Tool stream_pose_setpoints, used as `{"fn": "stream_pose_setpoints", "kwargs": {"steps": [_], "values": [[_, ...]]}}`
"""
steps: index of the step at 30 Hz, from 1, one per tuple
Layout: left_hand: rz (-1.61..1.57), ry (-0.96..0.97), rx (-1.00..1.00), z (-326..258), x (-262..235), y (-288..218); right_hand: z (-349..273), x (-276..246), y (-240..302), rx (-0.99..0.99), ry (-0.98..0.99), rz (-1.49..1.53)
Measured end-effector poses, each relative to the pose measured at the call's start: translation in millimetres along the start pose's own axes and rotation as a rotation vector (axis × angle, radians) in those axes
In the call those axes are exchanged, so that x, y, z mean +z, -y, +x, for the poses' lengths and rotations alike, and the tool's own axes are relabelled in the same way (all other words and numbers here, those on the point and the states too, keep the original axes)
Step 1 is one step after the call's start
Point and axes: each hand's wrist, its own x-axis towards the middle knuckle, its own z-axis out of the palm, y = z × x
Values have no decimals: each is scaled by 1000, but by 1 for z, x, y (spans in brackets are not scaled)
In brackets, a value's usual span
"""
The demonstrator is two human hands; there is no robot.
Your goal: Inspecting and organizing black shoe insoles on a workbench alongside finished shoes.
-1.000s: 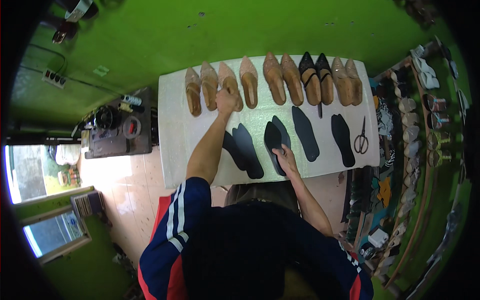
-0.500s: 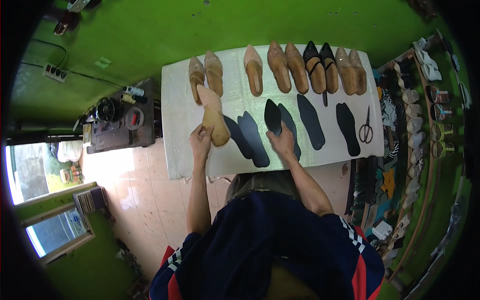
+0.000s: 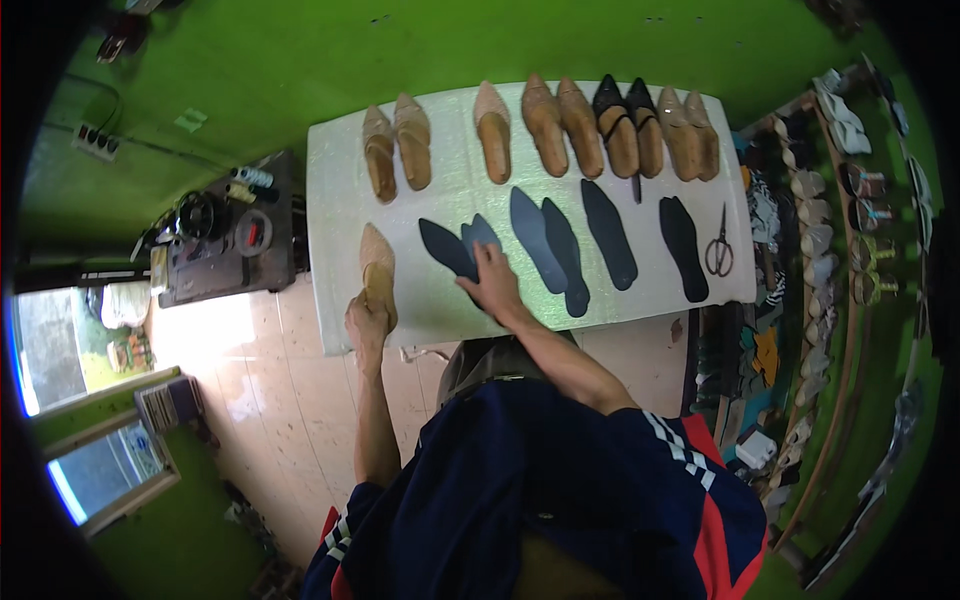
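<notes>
My left hand (image 3: 367, 320) is closed round the heel end of a beige pointed shoe (image 3: 377, 250), a backless upper on a tan shoe last, near the left edge of the table. My right hand (image 3: 493, 287) reaches over the table with fingers stretched out and thumb apart. Its fingertips rest on a dark insole (image 3: 479, 228), which they partly cover. Beside it, a black pointed insole (image 3: 441, 242) slants toward the thumb. Right of the hand, a grey-blue insole (image 3: 536, 235) overlaps a dark insole (image 3: 568, 262).
The white-covered table (image 3: 340, 190) has a back row of beige shoes (image 3: 494, 140) and a black pair (image 3: 622, 135). Two more insoles (image 3: 610, 240) and scissors (image 3: 719, 250) lie to the right. Shoe racks (image 3: 815, 240) line the right wall; a dark side table (image 3: 225, 265) stands left.
My left hand has drawn the beige shoe nearer me and to the left. The right hand has released the black insole it held and moved left. The insoles lie in different places.
</notes>
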Motion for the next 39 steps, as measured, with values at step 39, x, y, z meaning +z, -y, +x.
{"fn": "stream_pose_setpoints", "kwargs": {"steps": [39], "values": [[-1641, 684, 100, 59, 56, -197, -11, -89, 19, 218, -51, 937]]}}
